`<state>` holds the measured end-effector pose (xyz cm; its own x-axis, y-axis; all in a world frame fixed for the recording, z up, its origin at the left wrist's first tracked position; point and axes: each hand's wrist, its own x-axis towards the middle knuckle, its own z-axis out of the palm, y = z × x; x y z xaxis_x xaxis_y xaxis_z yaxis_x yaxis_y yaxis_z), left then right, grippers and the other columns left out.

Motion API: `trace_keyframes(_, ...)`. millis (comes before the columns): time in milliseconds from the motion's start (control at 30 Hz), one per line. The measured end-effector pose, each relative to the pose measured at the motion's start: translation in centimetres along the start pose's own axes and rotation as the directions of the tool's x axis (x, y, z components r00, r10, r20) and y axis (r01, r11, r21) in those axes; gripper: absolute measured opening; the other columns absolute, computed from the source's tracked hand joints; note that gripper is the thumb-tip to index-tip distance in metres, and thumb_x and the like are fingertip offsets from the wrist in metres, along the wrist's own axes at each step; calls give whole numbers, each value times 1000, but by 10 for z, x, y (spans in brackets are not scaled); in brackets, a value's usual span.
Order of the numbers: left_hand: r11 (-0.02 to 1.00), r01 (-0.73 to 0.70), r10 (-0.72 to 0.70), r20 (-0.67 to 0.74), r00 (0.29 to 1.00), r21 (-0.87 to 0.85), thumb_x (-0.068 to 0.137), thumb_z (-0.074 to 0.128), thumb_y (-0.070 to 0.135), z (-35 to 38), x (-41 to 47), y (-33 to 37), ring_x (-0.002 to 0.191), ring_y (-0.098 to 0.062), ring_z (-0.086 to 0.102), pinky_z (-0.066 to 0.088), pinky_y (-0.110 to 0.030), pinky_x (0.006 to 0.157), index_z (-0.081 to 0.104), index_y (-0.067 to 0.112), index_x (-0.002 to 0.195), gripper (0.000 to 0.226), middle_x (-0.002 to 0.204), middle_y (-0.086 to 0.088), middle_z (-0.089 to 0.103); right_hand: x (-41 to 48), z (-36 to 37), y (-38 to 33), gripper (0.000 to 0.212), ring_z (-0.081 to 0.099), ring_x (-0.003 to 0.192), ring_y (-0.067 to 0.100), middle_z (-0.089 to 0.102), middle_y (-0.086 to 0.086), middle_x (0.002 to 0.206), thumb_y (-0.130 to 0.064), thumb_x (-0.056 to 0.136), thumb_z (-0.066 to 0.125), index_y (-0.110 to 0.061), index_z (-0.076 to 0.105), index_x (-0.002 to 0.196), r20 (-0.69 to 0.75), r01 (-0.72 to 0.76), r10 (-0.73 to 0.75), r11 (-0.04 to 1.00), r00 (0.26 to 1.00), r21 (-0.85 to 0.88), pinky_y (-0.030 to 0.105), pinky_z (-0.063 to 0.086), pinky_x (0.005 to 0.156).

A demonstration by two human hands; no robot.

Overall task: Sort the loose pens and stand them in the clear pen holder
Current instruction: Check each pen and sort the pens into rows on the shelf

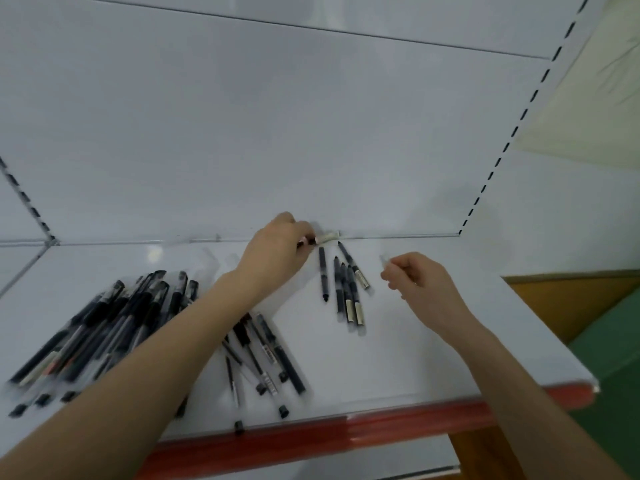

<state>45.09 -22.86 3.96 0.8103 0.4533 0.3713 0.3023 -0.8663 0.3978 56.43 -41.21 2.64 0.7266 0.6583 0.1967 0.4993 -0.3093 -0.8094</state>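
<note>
My left hand [280, 249] reaches to the back of the white shelf [433, 348] and pinches one pen [327, 237] by its dark end; the pen's pale end points right along the back edge. My right hand [420, 284] hovers to the right with its fingers curled, pinching a small, faint clear piece [383, 260] at the fingertips. Between the two hands lies a small group of dark pens with pale ends [349, 292], roughly side by side. A big loose pile of black pens [104, 327] lies at the left, partly under my left forearm.
A smaller scatter of pens [266, 355] lies at the shelf's middle front, some reaching the red front edge [381, 424]. The white back panel [277, 133] rises right behind the shelf. A slotted upright [512, 133] bounds the right side.
</note>
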Motion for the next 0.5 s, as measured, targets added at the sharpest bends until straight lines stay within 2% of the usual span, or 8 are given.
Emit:
trace_keyframes(100,964,123,-135,-36,990,-234,88,56,25,-24,-16,1,62,-16,53,40,-22,58,62,23,95,9,64,1,58,1,8,-13,12,60,67,6,67,1,81,-18,91,53,-21,56,80,41,-15,10,993,999,121,21,47,66)
trace_keyframes(233,825,222,-278,-30,960,-519,87,59,21,-43,-38,-3,45,-4,51,42,-13,48,61,30,87,9,51,5,59,3,22,-35,11,54,57,3,63,-2,69,-13,91,54,-19,61,85,107,-34,-1,943,994,332,17,45,54)
trace_keyframes(300,712,256,-325,16,946,-653,89,57,15,-51,-48,-6,52,-4,60,47,-13,52,63,20,94,10,62,3,66,4,27,-44,14,53,57,5,60,-2,69,-13,92,52,-18,64,88,149,-64,3,910,989,409,16,44,53)
trace_keyframes(400,458,265,-362,95,927,-848,92,46,1,-61,-62,-9,77,-16,70,56,-20,68,65,10,99,22,85,-9,69,5,32,-57,16,54,60,7,59,-2,72,-12,92,51,-19,66,89,218,-99,-10,868,976,486,17,46,56)
trace_keyframes(467,299,262,-406,127,905,-918,90,44,-2,-67,-71,-8,80,-21,71,57,-23,70,67,8,94,26,84,-12,70,6,36,-64,14,56,62,7,60,-5,70,-13,90,56,-20,67,87,248,-109,-24,855,968,508,19,48,59)
trace_keyframes(500,255,255,-421,131,898,-933,90,45,0,-69,-74,-8,79,-22,71,57,-24,69,68,7,91,24,81,-13,70,6,37,-67,12,56,63,7,60,-6,67,-12,88,58,-20,67,86,256,-109,-32,850,966,516,20,49,60)
